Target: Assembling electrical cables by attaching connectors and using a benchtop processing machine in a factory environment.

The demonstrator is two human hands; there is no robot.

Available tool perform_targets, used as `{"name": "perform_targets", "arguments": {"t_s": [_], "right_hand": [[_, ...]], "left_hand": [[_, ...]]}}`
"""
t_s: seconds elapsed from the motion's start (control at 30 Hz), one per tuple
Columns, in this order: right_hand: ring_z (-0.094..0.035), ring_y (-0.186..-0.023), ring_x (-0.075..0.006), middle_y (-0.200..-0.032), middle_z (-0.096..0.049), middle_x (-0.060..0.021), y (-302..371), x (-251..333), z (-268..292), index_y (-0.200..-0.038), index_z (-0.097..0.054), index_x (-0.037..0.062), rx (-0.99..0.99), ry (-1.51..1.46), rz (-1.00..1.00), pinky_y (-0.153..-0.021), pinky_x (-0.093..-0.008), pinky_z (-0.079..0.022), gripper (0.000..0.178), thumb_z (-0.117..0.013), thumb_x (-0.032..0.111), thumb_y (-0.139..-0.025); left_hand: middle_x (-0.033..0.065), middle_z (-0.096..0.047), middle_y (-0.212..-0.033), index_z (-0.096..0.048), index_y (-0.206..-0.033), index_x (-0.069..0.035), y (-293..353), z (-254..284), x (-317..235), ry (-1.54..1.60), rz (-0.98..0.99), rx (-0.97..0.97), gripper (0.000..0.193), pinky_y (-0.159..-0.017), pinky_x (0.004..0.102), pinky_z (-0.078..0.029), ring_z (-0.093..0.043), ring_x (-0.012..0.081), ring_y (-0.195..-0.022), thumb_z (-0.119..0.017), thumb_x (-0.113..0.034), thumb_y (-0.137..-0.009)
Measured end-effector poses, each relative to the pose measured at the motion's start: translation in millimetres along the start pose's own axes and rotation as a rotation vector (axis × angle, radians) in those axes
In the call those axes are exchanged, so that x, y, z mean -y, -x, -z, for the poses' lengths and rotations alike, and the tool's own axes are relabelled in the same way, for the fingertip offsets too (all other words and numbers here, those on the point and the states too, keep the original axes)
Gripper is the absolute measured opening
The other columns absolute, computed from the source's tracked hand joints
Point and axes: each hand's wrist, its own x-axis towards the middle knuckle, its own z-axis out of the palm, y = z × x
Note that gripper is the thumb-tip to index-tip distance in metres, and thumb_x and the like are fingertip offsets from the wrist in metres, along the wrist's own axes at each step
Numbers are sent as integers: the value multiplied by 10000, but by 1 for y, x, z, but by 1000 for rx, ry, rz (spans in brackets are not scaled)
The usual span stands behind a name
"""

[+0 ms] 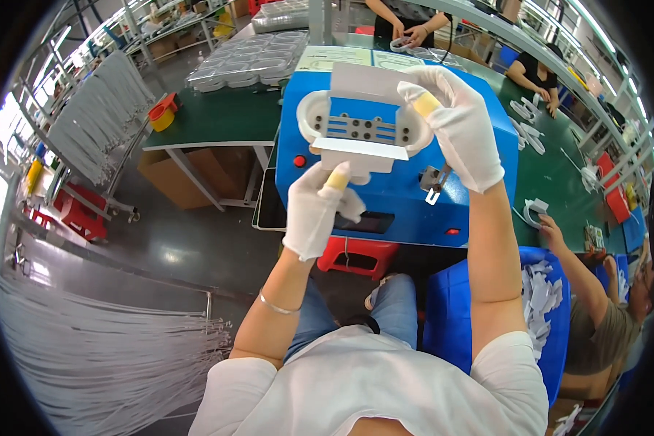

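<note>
In front of a blue bench machine (407, 211), a white oval ring (312, 120) surrounds a slotted metal plate (360, 129) with dark screws. White card-like flaps, an upper one (370, 80) and a lower one (363, 154), stand along its long sides. My left hand (318, 206), in a white glove with yellow on the thumb, is closed at the lower flap. At the ring's upper right, my gloved right hand (461, 120) pinches the upper flap's end. Whether the flaps are part of the ring, I cannot tell.
On the machine are a red button (300, 160) and a small metal bracket (434, 182). A blue bin (443, 320) of white scraps stands beside my right leg. Clear trays (251, 62) are stacked at the back left. A co-worker's hand (552, 232) is at the right.
</note>
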Motion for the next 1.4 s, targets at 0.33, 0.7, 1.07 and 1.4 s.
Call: {"name": "perform_targets", "arguments": {"t_s": [0.33,0.7,1.07,1.4], "right_hand": [[-560,-1095,-215,-1166,-613,-97,24,-9,-21,-1167,-601,42,-256,518,336,-963,-319,-401,286,-589,109,-890],[-566,-1045,-237,-1119,-591,-156,121,-16,-15,-1150,-562,-66,-218,64,208,-945,-316,-442,277,-435,-13,-909],[-582,-968,-243,-1075,-599,-145,129,8,-58,-1099,-602,-39,53,-44,192,-883,-327,-455,315,-502,69,-820],[-574,-930,-119,-1097,-620,-95,118,66,-172,-1222,-540,-6,1001,-692,-272,-819,-268,-475,431,-676,171,-853]], "left_hand": [[93,-644,-921,-596,-1142,18,9,62,-23,-300,69,-36,286,-601,251,-531,-625,131,-667,-585,-156,-916],[162,-607,-1089,-591,-1141,-16,175,297,-163,-1424,-836,-2030,387,-891,415,-429,-566,313,-1005,-666,-163,-790],[84,-641,-754,-661,-935,37,155,179,-146,-588,-533,-829,182,-545,216,-495,-603,99,-620,-509,29,-834],[55,-651,-905,-649,-970,-68,140,110,99,-735,-70,494,181,-716,295,-508,-629,172,-801,-617,-193,-843]]}}
